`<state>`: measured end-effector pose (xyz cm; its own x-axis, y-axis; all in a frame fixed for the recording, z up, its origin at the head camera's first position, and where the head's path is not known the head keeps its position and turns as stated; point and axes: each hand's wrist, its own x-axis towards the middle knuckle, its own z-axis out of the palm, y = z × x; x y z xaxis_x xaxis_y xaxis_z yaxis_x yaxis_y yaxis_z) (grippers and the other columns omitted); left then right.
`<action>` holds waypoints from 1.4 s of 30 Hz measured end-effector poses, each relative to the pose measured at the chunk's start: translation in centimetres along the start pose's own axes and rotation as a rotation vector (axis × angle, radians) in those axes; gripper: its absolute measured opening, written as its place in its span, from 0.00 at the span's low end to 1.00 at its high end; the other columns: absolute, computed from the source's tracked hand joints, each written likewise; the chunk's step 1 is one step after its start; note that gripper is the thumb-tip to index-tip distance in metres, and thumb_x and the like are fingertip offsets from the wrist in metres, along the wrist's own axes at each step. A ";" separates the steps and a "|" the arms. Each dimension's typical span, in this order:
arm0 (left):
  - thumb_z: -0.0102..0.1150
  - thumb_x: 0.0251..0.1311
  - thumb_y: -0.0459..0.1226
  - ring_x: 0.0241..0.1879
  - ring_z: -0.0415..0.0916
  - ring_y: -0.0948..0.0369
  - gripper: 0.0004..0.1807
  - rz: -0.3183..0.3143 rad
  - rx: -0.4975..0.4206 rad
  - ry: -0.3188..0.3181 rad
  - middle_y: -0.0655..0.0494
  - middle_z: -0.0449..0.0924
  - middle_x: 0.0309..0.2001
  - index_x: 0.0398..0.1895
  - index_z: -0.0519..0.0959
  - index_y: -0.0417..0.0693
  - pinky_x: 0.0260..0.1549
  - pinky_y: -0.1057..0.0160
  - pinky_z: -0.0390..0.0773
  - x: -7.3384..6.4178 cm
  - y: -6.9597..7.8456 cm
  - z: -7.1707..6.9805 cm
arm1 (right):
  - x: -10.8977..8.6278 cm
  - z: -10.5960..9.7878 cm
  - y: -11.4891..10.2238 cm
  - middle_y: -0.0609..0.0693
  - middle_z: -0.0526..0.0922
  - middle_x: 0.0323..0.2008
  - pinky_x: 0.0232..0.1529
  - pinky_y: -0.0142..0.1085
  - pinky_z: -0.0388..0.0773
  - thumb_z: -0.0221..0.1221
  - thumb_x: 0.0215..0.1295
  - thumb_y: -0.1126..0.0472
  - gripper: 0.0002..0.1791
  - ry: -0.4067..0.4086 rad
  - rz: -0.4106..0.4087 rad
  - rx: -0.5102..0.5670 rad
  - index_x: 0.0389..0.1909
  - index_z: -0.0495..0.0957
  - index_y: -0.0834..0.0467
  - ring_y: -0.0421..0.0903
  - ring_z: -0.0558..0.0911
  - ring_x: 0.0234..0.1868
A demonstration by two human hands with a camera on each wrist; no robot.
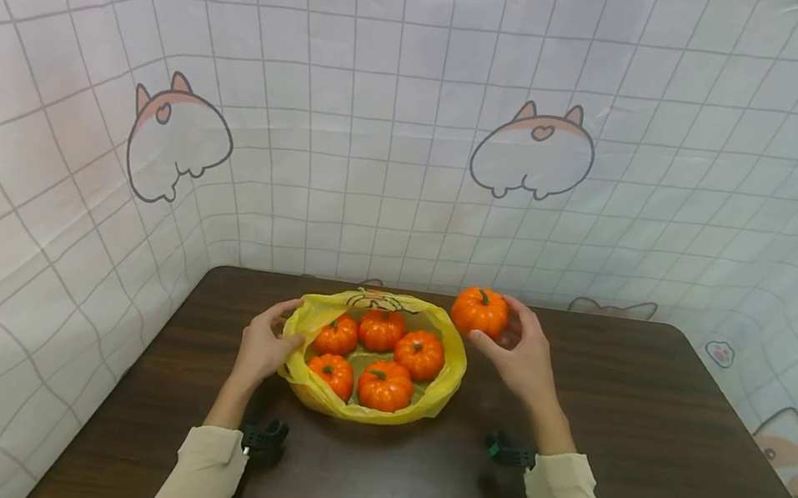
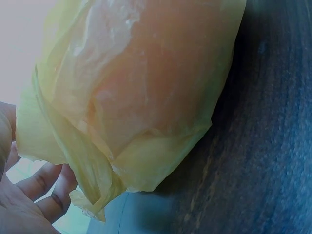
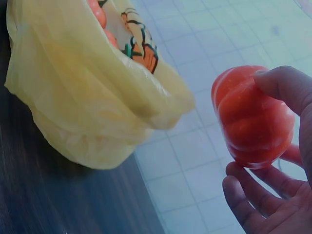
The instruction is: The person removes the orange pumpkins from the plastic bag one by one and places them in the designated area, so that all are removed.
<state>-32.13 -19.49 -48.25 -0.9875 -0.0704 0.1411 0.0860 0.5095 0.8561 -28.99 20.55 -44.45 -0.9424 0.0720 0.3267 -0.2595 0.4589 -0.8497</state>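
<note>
A yellow plastic bag [image 1: 442,406] stands on the table with its mouth spread wide. Several small orange pumpkins [image 1: 385,386] with green stems lie inside it. At the bag's left side, my left hand [image 1: 265,345] pinches the rim between thumb and fingers; the left wrist view shows the thin bag wall [image 2: 44,136] there, partly hiding the fingers. My right hand [image 1: 523,366] holds another orange pumpkin [image 1: 480,312] just beyond the bag's right rim, above the table. In the right wrist view that pumpkin [image 3: 253,117] sits between thumb and fingertips, apart from the bag.
The dark wooden table [image 1: 645,450] reaches back to a white gridded cloth [image 1: 405,199] printed with cartoon animals, which also hangs at both sides. A dark band [image 1: 264,436] circles the left wrist, and another band [image 1: 512,451] is on the right.
</note>
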 end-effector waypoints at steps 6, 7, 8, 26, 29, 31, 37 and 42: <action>0.66 0.61 0.33 0.34 0.82 0.55 0.33 -0.009 0.009 -0.016 0.38 0.83 0.54 0.71 0.74 0.60 0.25 0.63 0.83 0.0 -0.1 0.0 | 0.0 -0.5 0.8 0.57 0.66 0.73 0.59 0.52 0.79 0.71 0.61 0.45 0.46 0.000 0.048 -0.009 0.77 0.62 0.52 0.58 0.77 0.63; 0.66 0.61 0.33 0.34 0.82 0.55 0.33 -0.010 0.009 -0.017 0.38 0.83 0.55 0.71 0.74 0.60 0.25 0.63 0.83 0.0 -0.1 0.0 | 0.0 -0.5 1.0 0.58 0.66 0.73 0.60 0.53 0.78 0.71 0.62 0.45 0.46 -0.001 0.054 -0.007 0.77 0.62 0.53 0.58 0.77 0.63; 0.66 0.61 0.33 0.34 0.82 0.54 0.33 -0.011 0.009 -0.017 0.37 0.83 0.55 0.71 0.74 0.60 0.25 0.63 0.83 0.0 -0.1 0.0 | 0.0 -0.6 1.2 0.58 0.66 0.73 0.60 0.53 0.78 0.71 0.62 0.45 0.46 0.000 0.061 -0.010 0.77 0.61 0.53 0.59 0.76 0.63; 0.66 0.62 0.33 0.37 0.82 0.52 0.33 -0.001 0.042 -0.038 0.36 0.82 0.55 0.72 0.73 0.58 0.28 0.62 0.83 -0.2 0.4 -0.1 | 0.0 -1.2 5.1 0.63 0.67 0.73 0.67 0.58 0.72 0.69 0.63 0.43 0.50 -0.036 0.213 -0.060 0.78 0.57 0.58 0.62 0.73 0.67; 0.66 0.62 0.33 0.36 0.81 0.53 0.33 -0.001 0.039 -0.040 0.36 0.82 0.55 0.72 0.73 0.58 0.28 0.62 0.83 -0.1 0.3 -0.2 | 0.0 -1.3 5.4 0.63 0.64 0.75 0.68 0.60 0.69 0.69 0.63 0.43 0.50 -0.049 0.237 -0.085 0.79 0.56 0.58 0.63 0.71 0.69; 0.66 0.62 0.32 0.37 0.81 0.53 0.33 -0.001 0.034 -0.044 0.36 0.82 0.55 0.72 0.73 0.59 0.27 0.62 0.84 -0.1 0.3 -0.3 | 0.1 -1.2 5.6 0.63 0.63 0.76 0.69 0.60 0.68 0.69 0.63 0.43 0.50 -0.056 0.249 -0.092 0.79 0.56 0.58 0.63 0.70 0.69; 0.66 0.62 0.32 0.35 0.81 0.54 0.33 -0.010 0.019 -0.053 0.35 0.81 0.56 0.72 0.73 0.60 0.27 0.62 0.84 0.1 0.1 -0.5 | 0.1 -1.0 6.1 0.63 0.61 0.77 0.68 0.60 0.69 0.68 0.64 0.43 0.51 -0.084 0.287 -0.093 0.80 0.54 0.58 0.63 0.69 0.70; 0.66 0.63 0.33 0.33 0.79 0.56 0.33 -0.010 0.016 -0.064 0.35 0.81 0.57 0.72 0.72 0.60 0.26 0.62 0.82 0.1 -0.1 -0.5 | 0.2 -0.8 6.7 0.63 0.60 0.78 0.68 0.60 0.70 0.68 0.65 0.45 0.50 -0.092 0.303 -0.091 0.80 0.54 0.58 0.64 0.69 0.71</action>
<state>-32.19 -20.01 -48.10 -0.9948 -0.0206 0.0999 0.0745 0.5224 0.8495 -30.73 24.38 -49.76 -0.9900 0.1390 0.0226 0.0514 0.5066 -0.8606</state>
